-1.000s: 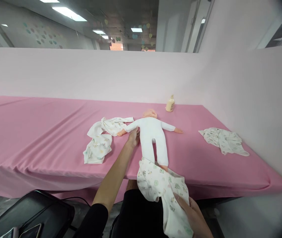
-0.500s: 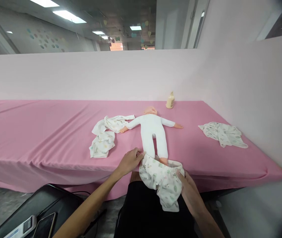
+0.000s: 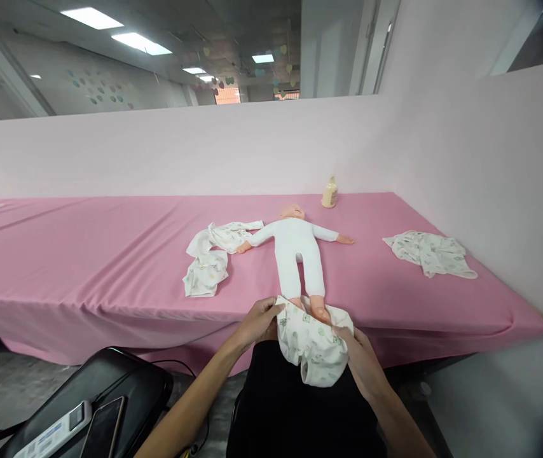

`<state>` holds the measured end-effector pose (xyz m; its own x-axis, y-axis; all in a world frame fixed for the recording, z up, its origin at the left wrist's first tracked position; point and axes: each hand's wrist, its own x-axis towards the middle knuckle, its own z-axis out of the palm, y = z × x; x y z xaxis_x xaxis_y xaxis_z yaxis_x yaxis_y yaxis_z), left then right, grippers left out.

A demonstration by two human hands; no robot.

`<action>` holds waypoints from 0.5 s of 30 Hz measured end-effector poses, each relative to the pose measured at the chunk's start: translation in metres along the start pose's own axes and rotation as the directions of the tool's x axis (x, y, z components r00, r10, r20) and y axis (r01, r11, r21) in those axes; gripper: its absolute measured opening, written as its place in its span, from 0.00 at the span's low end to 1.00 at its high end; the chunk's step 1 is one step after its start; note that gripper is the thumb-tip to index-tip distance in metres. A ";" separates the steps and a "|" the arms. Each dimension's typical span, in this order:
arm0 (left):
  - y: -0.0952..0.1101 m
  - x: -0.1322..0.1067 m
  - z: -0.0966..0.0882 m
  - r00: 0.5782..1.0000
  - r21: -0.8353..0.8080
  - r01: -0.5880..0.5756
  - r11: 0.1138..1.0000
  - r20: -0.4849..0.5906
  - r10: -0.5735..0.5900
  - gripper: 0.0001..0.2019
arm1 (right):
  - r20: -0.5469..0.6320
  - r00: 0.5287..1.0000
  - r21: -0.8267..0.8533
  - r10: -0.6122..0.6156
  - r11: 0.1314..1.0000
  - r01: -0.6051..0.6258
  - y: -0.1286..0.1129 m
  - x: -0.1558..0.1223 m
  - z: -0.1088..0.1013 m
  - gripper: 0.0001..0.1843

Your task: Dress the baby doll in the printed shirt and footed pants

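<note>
A baby doll [image 3: 295,245] in a white body lies on its back, arms spread, its feet toward me at the table's front edge. Both my hands grip the waist of a pair of white printed baby pants [image 3: 307,340], which hang over the edge. My left hand [image 3: 262,321] pinches the waistband at its left end. On the other side, my right hand [image 3: 360,356] holds the waistband with the thumb on top. The doll's feet lie at the opening of the pants; whether they are inside a leg cannot be made out.
A pink cloth [image 3: 123,254] covers the table. Printed baby clothes [image 3: 207,273] lie left of the doll, and another printed garment [image 3: 431,254] lies at the right. A pump bottle [image 3: 329,194] stands by the wall. A phone [image 3: 104,426] rests on a black chair [image 3: 142,381].
My hands have drawn the pants' waistband lower around the doll's feet, so more of both feet shows. The pants' hanging part has bunched up shorter. The view has shifted slightly.
</note>
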<state>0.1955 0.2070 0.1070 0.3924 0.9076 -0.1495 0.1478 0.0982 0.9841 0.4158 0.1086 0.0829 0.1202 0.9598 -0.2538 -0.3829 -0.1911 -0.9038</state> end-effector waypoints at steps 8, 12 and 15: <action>-0.001 -0.029 -0.015 0.990 0.045 -0.078 0.996 0.122 0.072 0.17 | 0.019 0.998 -0.126 -0.053 0.991 0.055 0.003 -0.001 -0.017 0.27; -0.004 -0.035 -0.020 0.975 0.219 -0.101 0.970 0.217 0.053 0.17 | 0.091 0.994 -0.230 -0.067 0.969 0.087 0.006 -0.001 -0.020 0.27; -0.006 -0.038 -0.022 0.958 0.342 -0.142 0.929 0.285 0.041 0.17 | 0.125 0.990 -0.272 -0.066 0.957 0.098 0.006 -0.003 -0.021 0.27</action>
<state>0.1599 0.1810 0.1089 0.6409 0.7565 -0.1301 0.3921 -0.1769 0.9028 0.4320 0.1000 0.0710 0.0298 0.9885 -0.1485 -0.1061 -0.1446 -0.9838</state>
